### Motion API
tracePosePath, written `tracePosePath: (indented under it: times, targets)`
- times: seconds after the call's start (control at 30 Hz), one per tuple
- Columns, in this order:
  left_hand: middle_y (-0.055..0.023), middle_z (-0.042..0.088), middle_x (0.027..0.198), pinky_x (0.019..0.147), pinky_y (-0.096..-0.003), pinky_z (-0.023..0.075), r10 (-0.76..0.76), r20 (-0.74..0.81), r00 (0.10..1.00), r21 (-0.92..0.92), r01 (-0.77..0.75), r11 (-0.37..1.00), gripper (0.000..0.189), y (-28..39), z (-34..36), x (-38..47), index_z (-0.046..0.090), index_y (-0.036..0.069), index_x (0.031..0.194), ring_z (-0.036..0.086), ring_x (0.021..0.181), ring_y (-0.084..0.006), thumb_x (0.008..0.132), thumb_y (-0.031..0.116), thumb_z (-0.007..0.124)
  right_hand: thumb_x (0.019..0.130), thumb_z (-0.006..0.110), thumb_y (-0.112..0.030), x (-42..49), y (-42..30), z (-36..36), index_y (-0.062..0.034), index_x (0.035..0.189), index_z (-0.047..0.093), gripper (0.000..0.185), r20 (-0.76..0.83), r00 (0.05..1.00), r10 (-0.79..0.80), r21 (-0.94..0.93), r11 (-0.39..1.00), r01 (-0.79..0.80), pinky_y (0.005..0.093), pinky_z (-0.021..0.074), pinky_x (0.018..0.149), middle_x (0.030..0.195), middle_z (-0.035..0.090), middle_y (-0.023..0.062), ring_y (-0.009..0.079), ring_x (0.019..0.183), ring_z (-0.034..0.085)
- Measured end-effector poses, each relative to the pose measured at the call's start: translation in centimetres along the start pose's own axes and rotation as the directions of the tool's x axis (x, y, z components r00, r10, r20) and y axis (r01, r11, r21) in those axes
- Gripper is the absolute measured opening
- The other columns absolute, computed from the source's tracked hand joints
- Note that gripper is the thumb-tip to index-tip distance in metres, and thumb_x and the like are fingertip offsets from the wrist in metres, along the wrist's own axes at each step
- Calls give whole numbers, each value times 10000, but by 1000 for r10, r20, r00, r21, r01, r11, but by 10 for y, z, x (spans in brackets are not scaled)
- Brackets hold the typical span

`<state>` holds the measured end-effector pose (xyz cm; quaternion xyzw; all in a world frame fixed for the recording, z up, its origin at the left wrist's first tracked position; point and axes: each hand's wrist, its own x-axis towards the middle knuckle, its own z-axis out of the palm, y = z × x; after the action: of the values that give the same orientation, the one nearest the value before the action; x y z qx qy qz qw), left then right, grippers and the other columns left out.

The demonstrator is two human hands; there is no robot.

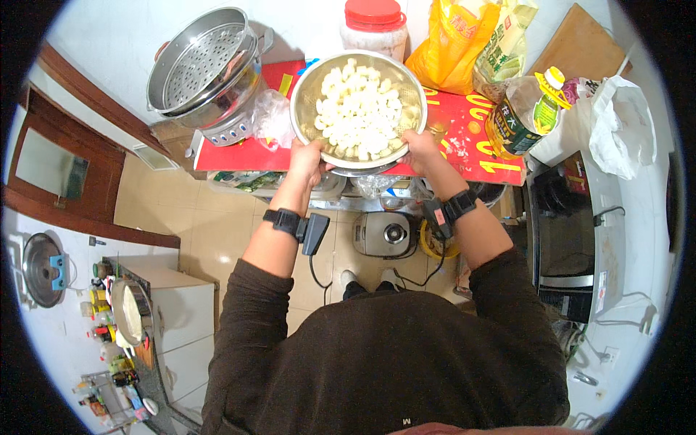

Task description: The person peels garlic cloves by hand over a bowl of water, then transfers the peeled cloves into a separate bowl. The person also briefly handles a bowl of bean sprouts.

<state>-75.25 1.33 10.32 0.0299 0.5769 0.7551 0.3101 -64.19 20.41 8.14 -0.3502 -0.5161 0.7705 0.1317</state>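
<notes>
Both hands hold a round metal colander (304, 109) by its near rim, over a table with a red printed cover (239, 159). My left hand (309, 160) grips the near left side of the rim, and my right hand (418, 149) the near right side. Many small pale, whitish pieces of food (359, 109) lie in it; I cannot tell what they are. Another metal rim (364, 172) shows just beneath the colander. A clear plastic bag (272, 118) sits close to its left side. Behind it stands a clear jar with a red lid (375, 19).
A stacked metal steamer (204, 68) stands at the table's left. To the right are an orange bag (448, 49), a large oil bottle (514, 125) and a white plastic bag (622, 128). A rice cooker (383, 234) is on the tiled floor near my feet.
</notes>
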Motion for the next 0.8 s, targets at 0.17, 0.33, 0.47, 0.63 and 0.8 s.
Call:
tracePosePath:
  times: [0.17, 0.33, 0.47, 0.63, 0.8]
  targets:
    - [-151, 561, 979, 449, -329, 528, 50, -12, 999, -13, -51, 999, 490, -13, -9, 4, 367, 62, 1196, 613, 689, -251, 718, -32, 417, 770, 488, -112, -9, 1, 1, 43, 1015, 489, 290, 11, 999, -36, 45, 998, 35, 286, 486, 387, 773, 601, 144, 200, 503, 575]
    - [-150, 564, 954, 419, -293, 517, -16, 0, 1000, 100, 16, 995, 465, -9, -14, 15, 362, 67, 1192, 615, 671, -232, 739, -16, 421, 768, 475, -121, -20, -3, 2, 34, 1024, 490, 300, 9, 999, -41, -5, 999, 41, 262, 475, 390, 791, 601, 135, 197, 521, 577]
    - [-150, 589, 813, 454, -310, 529, -59, -44, 997, 54, 61, 997, 359, -14, -16, 18, 443, -17, 1083, 604, 598, -229, 724, 3, 445, 769, 451, -114, -12, -11, 1, 29, 1035, 464, 303, 50, 998, 48, -66, 997, -45, 262, 477, 388, 785, 598, 156, 203, 516, 583]
    - [-137, 591, 773, 444, -311, 526, -165, -47, 985, 233, 172, 957, 319, -11, -26, 26, 455, -14, 1062, 596, 555, -210, 757, 71, 498, 773, 441, -119, 7, -16, -5, 58, 1058, 424, 336, 70, 979, 193, -224, 959, -173, 280, 502, 400, 751, 599, 187, 238, 527, 609]
    - [-129, 596, 731, 401, -293, 492, -105, -111, 988, 431, 143, 891, 292, -13, -30, 30, 506, -38, 976, 577, 503, -175, 784, 179, 545, 778, 476, -164, 19, -13, -10, 79, 1050, 425, 368, -9, 993, 116, -372, 922, -112, 291, 506, 397, 683, 603, 161, 243, 474, 598]
